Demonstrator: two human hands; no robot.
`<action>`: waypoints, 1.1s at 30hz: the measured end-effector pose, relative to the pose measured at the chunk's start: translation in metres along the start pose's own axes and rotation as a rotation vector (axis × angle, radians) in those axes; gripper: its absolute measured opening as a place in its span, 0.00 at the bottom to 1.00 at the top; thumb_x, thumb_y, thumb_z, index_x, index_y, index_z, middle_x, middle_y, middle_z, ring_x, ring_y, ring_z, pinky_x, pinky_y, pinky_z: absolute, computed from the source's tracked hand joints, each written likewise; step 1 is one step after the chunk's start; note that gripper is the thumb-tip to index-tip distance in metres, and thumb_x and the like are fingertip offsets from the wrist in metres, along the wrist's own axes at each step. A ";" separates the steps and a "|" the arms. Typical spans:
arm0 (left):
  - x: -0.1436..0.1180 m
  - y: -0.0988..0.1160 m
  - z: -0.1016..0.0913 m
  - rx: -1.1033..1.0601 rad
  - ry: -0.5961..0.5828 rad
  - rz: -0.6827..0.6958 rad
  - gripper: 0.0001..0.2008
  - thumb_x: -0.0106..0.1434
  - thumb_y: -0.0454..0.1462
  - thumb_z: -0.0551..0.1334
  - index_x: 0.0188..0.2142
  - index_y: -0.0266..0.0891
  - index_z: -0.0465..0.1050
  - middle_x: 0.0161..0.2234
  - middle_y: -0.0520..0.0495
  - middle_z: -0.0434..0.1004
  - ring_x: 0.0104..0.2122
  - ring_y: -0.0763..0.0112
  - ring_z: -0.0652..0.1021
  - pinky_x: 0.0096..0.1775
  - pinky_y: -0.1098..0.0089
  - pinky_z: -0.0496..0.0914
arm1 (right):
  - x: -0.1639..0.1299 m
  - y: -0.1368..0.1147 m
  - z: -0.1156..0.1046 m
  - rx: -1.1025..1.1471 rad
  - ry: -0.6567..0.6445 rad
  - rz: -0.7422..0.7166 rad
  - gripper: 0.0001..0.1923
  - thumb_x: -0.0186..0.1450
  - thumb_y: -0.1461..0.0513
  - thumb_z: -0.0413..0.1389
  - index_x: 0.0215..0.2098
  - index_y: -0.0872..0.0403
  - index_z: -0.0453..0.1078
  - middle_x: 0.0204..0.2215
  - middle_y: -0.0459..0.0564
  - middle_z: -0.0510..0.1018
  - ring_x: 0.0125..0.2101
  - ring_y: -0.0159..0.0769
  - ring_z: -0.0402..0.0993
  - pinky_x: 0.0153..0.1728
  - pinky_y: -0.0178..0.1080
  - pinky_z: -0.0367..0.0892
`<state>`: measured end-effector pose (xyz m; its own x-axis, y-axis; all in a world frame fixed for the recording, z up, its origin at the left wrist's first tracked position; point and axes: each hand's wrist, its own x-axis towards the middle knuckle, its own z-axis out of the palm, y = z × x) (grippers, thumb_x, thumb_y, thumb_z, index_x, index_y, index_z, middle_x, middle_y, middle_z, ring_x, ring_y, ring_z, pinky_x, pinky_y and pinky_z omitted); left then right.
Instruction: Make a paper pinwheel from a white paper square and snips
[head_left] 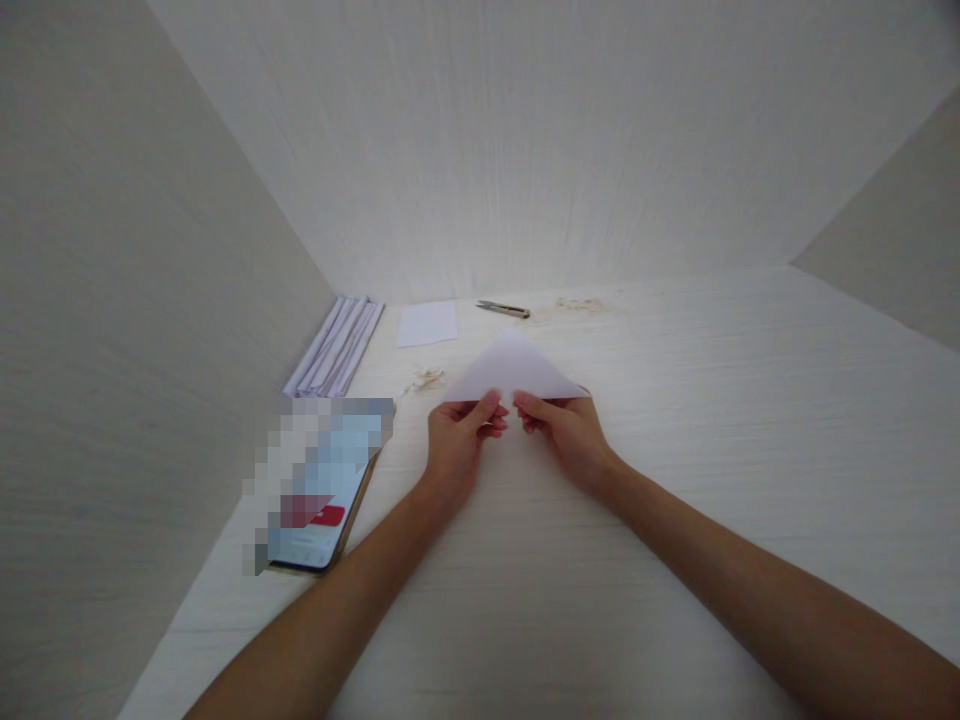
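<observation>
Presently, step in hand: folding a white paper triangle (514,372), judged mid-crease along its near edge.
Left hand (459,440): thumb and fingers pinched together on the near edge, left of middle.
Right hand (564,428): pinched on the same edge, just beside the left.
Paper place: mid-table (675,420), apex pointing far.
Next move calls for: aligned corners and even pressure.
Left side: phone (322,490), folded paper strips (337,345).
Far side: small paper square (427,323), snips (504,309).
</observation>
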<state>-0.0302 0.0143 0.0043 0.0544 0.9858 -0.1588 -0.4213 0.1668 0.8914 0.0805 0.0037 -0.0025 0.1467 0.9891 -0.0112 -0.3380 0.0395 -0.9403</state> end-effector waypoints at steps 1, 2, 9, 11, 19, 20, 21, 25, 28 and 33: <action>0.002 0.001 -0.001 -0.012 0.031 0.014 0.08 0.39 0.35 0.67 0.17 0.31 0.71 0.15 0.51 0.71 0.14 0.82 0.67 0.18 0.78 0.61 | 0.000 0.001 -0.001 0.006 0.022 -0.002 0.09 0.45 0.62 0.61 0.15 0.58 0.66 0.13 0.42 0.68 0.15 0.25 0.60 0.17 0.31 0.57; 0.003 0.003 -0.003 -0.027 0.060 0.028 0.09 0.38 0.35 0.68 0.17 0.31 0.70 0.15 0.51 0.71 0.13 0.82 0.67 0.18 0.78 0.61 | 0.001 0.001 -0.002 0.009 0.041 -0.005 0.09 0.45 0.62 0.61 0.14 0.58 0.66 0.13 0.42 0.67 0.15 0.25 0.60 0.16 0.31 0.57; 0.007 0.007 -0.005 -0.081 0.151 0.137 0.07 0.39 0.33 0.67 0.18 0.33 0.69 0.14 0.52 0.71 0.14 0.83 0.68 0.18 0.80 0.61 | 0.000 0.000 -0.001 0.038 0.111 -0.008 0.08 0.44 0.64 0.61 0.14 0.58 0.66 0.12 0.43 0.68 0.14 0.25 0.60 0.16 0.31 0.55; 0.006 0.006 -0.004 -0.086 0.176 0.168 0.07 0.40 0.33 0.66 0.18 0.33 0.69 0.14 0.53 0.71 0.14 0.83 0.68 0.18 0.80 0.61 | 0.000 0.000 -0.001 0.043 0.120 -0.014 0.08 0.44 0.64 0.61 0.14 0.58 0.66 0.12 0.43 0.67 0.14 0.25 0.60 0.16 0.32 0.55; 0.011 0.007 -0.012 -0.148 0.360 0.265 0.10 0.43 0.36 0.65 0.17 0.34 0.65 0.13 0.56 0.68 0.13 0.84 0.67 0.18 0.81 0.60 | 0.002 -0.007 -0.005 0.166 0.246 0.003 0.07 0.41 0.64 0.62 0.14 0.57 0.67 0.12 0.43 0.68 0.14 0.24 0.59 0.15 0.31 0.54; 0.010 0.007 -0.012 -0.155 0.357 0.283 0.11 0.44 0.38 0.65 0.18 0.34 0.64 0.13 0.56 0.68 0.14 0.84 0.67 0.18 0.81 0.60 | 0.002 -0.008 -0.005 0.197 0.265 0.001 0.07 0.41 0.64 0.62 0.15 0.57 0.67 0.13 0.43 0.68 0.15 0.24 0.60 0.15 0.31 0.54; 0.008 0.006 -0.011 -0.140 0.317 0.277 0.12 0.45 0.40 0.64 0.19 0.35 0.64 0.13 0.56 0.68 0.13 0.84 0.66 0.16 0.81 0.59 | 0.002 -0.009 -0.004 0.221 0.257 -0.004 0.07 0.41 0.64 0.62 0.15 0.57 0.67 0.13 0.42 0.68 0.15 0.24 0.60 0.15 0.30 0.54; -0.007 0.001 0.001 0.059 -0.108 0.137 0.19 0.48 0.50 0.60 0.17 0.36 0.62 0.13 0.54 0.66 0.11 0.81 0.65 0.14 0.78 0.57 | -0.001 -0.009 0.002 0.226 0.062 0.041 0.07 0.42 0.64 0.61 0.14 0.57 0.67 0.11 0.42 0.67 0.13 0.24 0.59 0.14 0.30 0.52; -0.016 -0.002 0.007 0.150 -0.244 0.121 0.22 0.45 0.54 0.59 0.16 0.36 0.63 0.13 0.53 0.65 0.12 0.80 0.65 0.14 0.77 0.57 | -0.004 -0.009 0.004 0.187 -0.054 0.083 0.09 0.44 0.63 0.60 0.11 0.58 0.65 0.10 0.42 0.66 0.12 0.23 0.58 0.13 0.31 0.50; -0.017 -0.004 0.006 0.270 -0.263 0.107 0.23 0.47 0.55 0.57 0.14 0.35 0.63 0.13 0.52 0.64 0.12 0.79 0.65 0.15 0.76 0.57 | -0.005 -0.007 0.002 0.135 -0.108 0.058 0.11 0.47 0.62 0.58 0.10 0.57 0.64 0.09 0.42 0.65 0.11 0.24 0.57 0.14 0.31 0.49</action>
<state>-0.0242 -0.0035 0.0056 0.2676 0.9632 0.0245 -0.1862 0.0268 0.9821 0.0805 -0.0015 0.0044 0.0253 0.9995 -0.0202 -0.4661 -0.0061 -0.8847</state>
